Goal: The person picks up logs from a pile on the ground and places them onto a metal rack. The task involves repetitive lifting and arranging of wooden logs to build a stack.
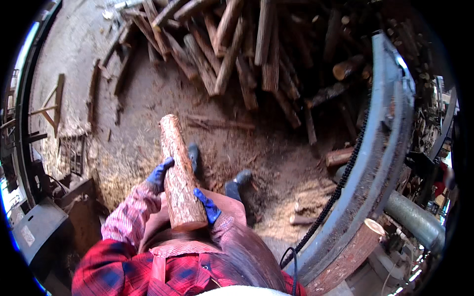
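Here a short, bark-covered log (178, 172) is carried end-on against the person's chest, above the sawdust-strewn floor (276, 163). The left hand (160, 172) wraps the log's left flank and the right hand (208, 206) curls around its near end, both in blue gloves, apparently sharing the weight. Beyond the log's far end lies a heap of logs (237, 54); to its right curves a grey metal machine frame (380, 163).

The floor (148, 98) is bare earth, covered with sawdust and small pieces of bark. At the far side, a big pile of logs (237, 54) lies directly on it, the logs crossing one another in many directions. Some thin sticks (222, 123) lie alone in front of the pile. One short log (338, 157) rests on the ground at the right, near the curved metal frame (380, 163). Close to this frame, a heap of pale sawdust (286, 207) covers the ground. At the left, a wooden frame (52, 106) lies flat on the floor.
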Demonstrator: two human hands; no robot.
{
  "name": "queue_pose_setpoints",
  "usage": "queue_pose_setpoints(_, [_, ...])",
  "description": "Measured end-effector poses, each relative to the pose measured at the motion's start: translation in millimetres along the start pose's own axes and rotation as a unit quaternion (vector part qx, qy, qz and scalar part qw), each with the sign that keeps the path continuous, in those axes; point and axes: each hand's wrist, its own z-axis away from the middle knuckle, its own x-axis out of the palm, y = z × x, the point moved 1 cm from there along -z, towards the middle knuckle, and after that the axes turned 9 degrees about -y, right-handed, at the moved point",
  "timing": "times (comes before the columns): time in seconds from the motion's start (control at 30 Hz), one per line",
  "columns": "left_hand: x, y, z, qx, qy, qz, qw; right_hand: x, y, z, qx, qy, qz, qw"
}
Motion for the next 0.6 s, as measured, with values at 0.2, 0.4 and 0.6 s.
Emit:
queue_pose_setpoints(0.2, [69.9, 33.3, 5.6, 0.225, 0.029, -0.307, 0.924, 105.9, -109.7, 20.1, -0.113, -0.158, 0.328, 0.924])
queue_pose_setpoints(0.4, [306.2, -45.7, -26.6, 0.315, -0.152, -0.444, 0.825, 156.1, -217.5, 151.3, -0.41, 0.092, 0.363, 0.832])
queue_pose_setpoints(0.6, [498.6, -161.5, -7.9, 0.312, -0.483, -0.462, 0.675, 158.7, -334.3, 377.4, -0.548, 0.117, 0.465, 0.685])
